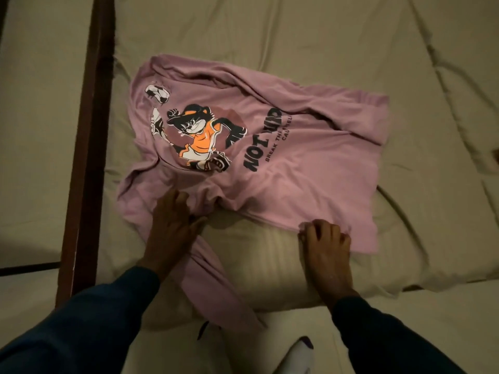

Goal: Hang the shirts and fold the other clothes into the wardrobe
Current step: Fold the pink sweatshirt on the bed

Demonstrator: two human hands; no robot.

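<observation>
A pink long-sleeved shirt (297, 163) with a cartoon cat print and dark lettering lies spread on the bed, print side up. One sleeve (213, 287) trails toward me over the bed's near edge. My left hand (170, 233) rests on the bunched fabric where that sleeve joins the body, fingers spread. My right hand (325, 247) grips the shirt's near edge, fingers curled into the cloth. The far side of the shirt is folded over itself in creases.
The bed's beige sheet (351, 49) is rumpled, with a striped pillow (264, 255) under the shirt's near edge. A dark wooden bed frame (89, 130) runs along the left, with pale floor beyond it. A white and purple item (299, 352) shows at the bottom.
</observation>
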